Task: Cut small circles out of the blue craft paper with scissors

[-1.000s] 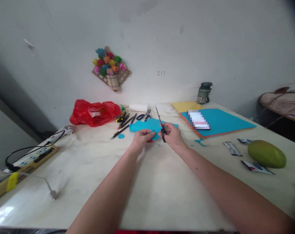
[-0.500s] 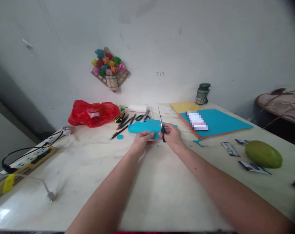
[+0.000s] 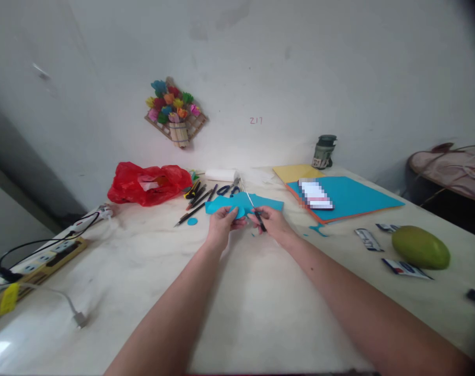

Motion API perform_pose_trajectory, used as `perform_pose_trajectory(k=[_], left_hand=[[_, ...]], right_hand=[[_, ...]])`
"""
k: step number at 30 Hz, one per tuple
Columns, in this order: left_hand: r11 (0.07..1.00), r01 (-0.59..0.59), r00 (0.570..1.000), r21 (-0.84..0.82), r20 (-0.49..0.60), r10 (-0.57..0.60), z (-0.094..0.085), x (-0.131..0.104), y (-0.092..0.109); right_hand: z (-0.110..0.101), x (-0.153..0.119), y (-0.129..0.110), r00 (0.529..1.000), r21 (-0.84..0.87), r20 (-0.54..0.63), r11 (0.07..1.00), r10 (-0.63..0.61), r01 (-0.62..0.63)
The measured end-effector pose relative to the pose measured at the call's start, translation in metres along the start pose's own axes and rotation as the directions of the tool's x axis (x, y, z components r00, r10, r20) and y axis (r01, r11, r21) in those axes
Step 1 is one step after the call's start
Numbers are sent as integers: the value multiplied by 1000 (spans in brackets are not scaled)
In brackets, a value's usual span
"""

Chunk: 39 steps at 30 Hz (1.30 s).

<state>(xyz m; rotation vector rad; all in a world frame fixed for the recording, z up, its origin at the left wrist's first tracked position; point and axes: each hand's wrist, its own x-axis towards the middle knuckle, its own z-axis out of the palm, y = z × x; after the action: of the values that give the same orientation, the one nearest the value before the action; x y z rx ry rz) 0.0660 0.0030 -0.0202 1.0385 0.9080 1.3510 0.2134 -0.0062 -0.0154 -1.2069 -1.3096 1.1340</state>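
A blue paper piece (image 3: 270, 202) is held above the white table by my left hand (image 3: 224, 223), whose thumb and fingers pinch its near edge. My right hand (image 3: 271, 221) is closed on the black handles of a pair of scissors (image 3: 259, 220). The scissors' blades point up and to the left, across the paper. A small blue paper disc (image 3: 192, 221) lies left of my left hand. Thin blue scraps (image 3: 319, 230) lie to the right of my right hand.
A red plastic bag (image 3: 151, 183), pens (image 3: 190, 213) and pliers (image 3: 223, 190) lie at the back left. Blue sheets (image 3: 358, 196) with a phone (image 3: 315, 194) are at right, near a green fruit (image 3: 420, 247). A power strip (image 3: 57, 257) runs along the left.
The scissors have tilted left, from nearly upright to slanting over the paper. The paper has turned in my left hand, and a rounded edge now shows by my thumb.
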Motion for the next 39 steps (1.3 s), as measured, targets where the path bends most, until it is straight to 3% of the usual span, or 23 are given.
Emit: perform_pose_trajectory(k=[7,14,28,39], left_hand=[[1000,9,999,-25,49,-7,-3,1,-2],[994,5,1000,-112,15,-3,-5,4,-2],[999,30,995,-15,96,-28,-5,1,4],[994,-10,989,-112,149,26,-6,2,2]], right_hand=[[-7,3,5,988,-88,144,995,60,-48],[-12,3,3,983,-136,174,990,52,-28],[-20,5,10,939,-112,344,993,11,29],[-34,10,11,898,-123,440,990,-11,73]])
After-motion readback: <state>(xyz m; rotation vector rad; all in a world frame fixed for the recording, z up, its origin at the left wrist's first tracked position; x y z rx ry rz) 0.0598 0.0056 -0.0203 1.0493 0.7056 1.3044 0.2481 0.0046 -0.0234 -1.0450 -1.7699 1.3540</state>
